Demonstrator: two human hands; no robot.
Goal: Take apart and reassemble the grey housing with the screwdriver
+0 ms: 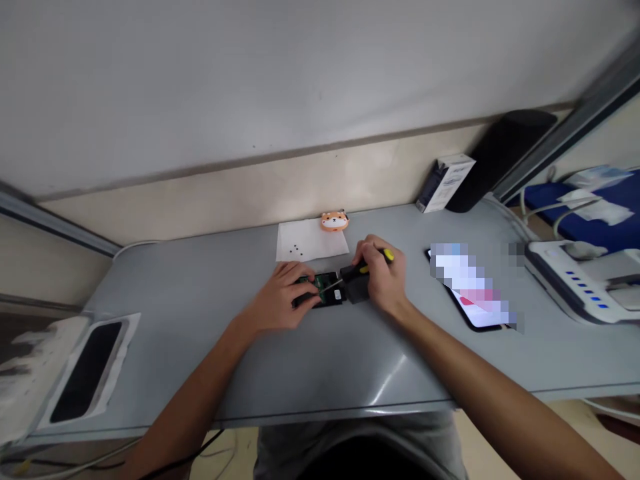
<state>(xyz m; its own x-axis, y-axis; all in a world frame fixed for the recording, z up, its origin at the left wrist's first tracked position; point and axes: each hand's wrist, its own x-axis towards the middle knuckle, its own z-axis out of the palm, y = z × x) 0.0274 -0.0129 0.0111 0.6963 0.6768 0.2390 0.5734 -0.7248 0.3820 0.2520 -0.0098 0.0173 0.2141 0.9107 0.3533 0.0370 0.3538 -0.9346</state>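
Observation:
A small black device with a green circuit board (pixel 327 288) lies on the grey table (pixel 210 313). My left hand (pixel 283 297) rests on its left side, fingers curled over it and holding it down. My right hand (pixel 377 273) is closed around a screwdriver with a black and yellow handle (pixel 365 268); its metal tip points left and down onto the board. A dark grey block (pixel 356 291) sits just under my right hand, beside the device.
A white paper sheet (pixel 310 241) with small dark specks lies behind the device, an orange animal-shaped figure (pixel 335 221) at its far edge. A phone (pixel 470 288) lies to the right, a white box (pixel 446 181) and black cylinder (pixel 500 157) at the back right, white equipment (pixel 575 280) far right.

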